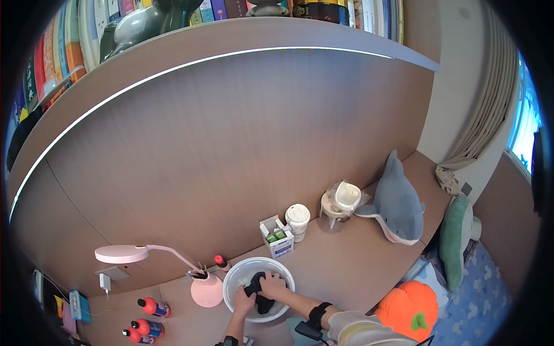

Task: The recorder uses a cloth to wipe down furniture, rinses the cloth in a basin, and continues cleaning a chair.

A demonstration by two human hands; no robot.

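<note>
A white round basin (229, 282) stands on the desk in front of me. Inside it lies a dark, crumpled piece of cloth (264, 304), black or nearly so; its exact kind does not show. My left hand (243, 300) grips the cloth at its left side, fingers closed. From the right, my right hand (272, 284) reaches over the rim and has its fingers closed on the upper part of the same cloth. Whether water is in the basin I cannot tell.
A pink desk lamp (206, 291) stands left of the basin, several red-capped bottles (149, 328) farther left. Behind are a small box (277, 236), a white lidded cup (298, 219) and a plastic-wrapped container (340, 202). A plush shark (398, 202) sits at the right.
</note>
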